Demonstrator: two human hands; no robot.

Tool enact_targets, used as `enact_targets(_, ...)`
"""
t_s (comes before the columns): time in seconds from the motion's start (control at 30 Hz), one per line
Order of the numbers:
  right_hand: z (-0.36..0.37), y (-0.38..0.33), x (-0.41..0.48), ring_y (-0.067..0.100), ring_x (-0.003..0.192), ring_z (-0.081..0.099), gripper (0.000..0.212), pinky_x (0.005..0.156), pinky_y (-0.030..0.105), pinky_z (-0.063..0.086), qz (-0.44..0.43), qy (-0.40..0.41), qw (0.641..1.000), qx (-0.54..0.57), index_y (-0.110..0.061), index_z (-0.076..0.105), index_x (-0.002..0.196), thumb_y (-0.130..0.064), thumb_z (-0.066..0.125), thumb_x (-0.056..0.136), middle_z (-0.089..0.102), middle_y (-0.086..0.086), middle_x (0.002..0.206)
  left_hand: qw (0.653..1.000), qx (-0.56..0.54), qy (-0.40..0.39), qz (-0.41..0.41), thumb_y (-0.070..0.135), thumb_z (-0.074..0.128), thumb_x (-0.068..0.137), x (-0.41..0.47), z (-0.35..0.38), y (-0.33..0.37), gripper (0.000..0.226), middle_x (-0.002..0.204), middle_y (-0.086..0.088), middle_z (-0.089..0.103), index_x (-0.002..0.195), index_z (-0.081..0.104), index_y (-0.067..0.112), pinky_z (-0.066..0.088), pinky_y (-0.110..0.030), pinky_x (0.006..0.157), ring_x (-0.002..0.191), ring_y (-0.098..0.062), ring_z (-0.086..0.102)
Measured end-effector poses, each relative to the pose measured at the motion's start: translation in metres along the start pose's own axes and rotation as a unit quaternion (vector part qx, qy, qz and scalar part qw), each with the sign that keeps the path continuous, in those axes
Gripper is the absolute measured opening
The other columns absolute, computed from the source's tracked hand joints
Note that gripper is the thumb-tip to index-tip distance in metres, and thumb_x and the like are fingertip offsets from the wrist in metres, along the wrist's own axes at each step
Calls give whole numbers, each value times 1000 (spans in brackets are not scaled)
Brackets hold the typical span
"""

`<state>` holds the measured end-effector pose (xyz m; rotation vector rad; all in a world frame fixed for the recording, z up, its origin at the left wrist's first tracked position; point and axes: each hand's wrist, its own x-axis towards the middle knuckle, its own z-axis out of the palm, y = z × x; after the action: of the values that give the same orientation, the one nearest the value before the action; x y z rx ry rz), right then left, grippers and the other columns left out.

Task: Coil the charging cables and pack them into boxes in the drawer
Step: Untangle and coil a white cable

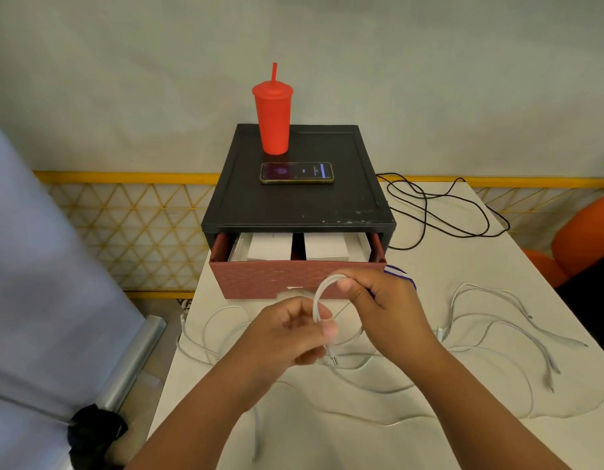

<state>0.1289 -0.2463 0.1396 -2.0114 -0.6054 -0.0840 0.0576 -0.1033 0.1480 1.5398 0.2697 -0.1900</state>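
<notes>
A white charging cable arches in a loop between my two hands, above the table in front of the drawer. My left hand pinches its lower part, and a plug end hangs just below those fingers. The loop's top is pinched by my right hand. Behind them the red-brown drawer stands pulled out of a black cabinet. Two white boxes lie side by side inside it. More white cables sprawl loose over the white table, right and left of my hands.
A red tumbler with a straw and a lit phone sit on the cabinet top. A black cord loops on the table behind the cabinet's right side. Orange seats are at the right; a yellow lattice rail at the left.
</notes>
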Motion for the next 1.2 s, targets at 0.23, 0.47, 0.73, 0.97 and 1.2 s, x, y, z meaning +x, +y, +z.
enact_targets(0.23, 5, 2, -2, -4, 85, 54, 26, 72, 4, 41, -12, 38, 994, -105, -21, 66, 113, -23, 53, 91, 64, -17, 99, 996, 74, 40, 7, 7, 68, 79, -1, -2, 4, 34, 76, -2, 72, 99, 62, 33, 53, -18, 63, 60, -7, 62)
enact_targets(0.47, 6, 8, 1, 6, 73, 62, 17, 63, 22, 51, -28, 47, 987, -151, -21, 71, 94, -25, 55, 90, 70, -10, 84, 982, 179, 55, 39, 6, 64, 80, -2, -20, 6, 33, 91, 13, 61, 89, 48, 34, 41, -14, 54, 50, 2, 47)
enact_targets(0.73, 5, -9, 7, -12, 70, 54, 27, 57, 4, 40, 80, -16, 992, 93, -36, 58, 79, -14, 51, 93, 62, -19, 76, 947, 216, 171, 167, 4, 61, 84, 1, -11, 3, 22, 62, 22, 63, 87, 75, 21, 42, -3, 60, 64, 7, 59)
enact_targets(0.97, 20, -9, -2, -9, 89, 59, 33, 74, 3, 43, -21, 75, 994, 81, -46, 56, 91, -14, 49, 93, 62, -37, 89, 962, -261, 71, -33, 19, 59, 81, -3, 10, 9, 17, 87, -5, 74, 89, 70, 8, 53, -29, 74, 77, -14, 69)
enact_targets(1.2, 9, -8, 5, -7, 81, 61, 31, 67, 3, 44, 0, 81, 988, 128, -37, 62, 88, -7, 57, 89, 64, -34, 81, 981, -190, 47, -6, -5, 51, 86, -5, 6, 5, 24, 66, -8, 66, 97, 54, 16, 50, -19, 59, 63, -11, 63)
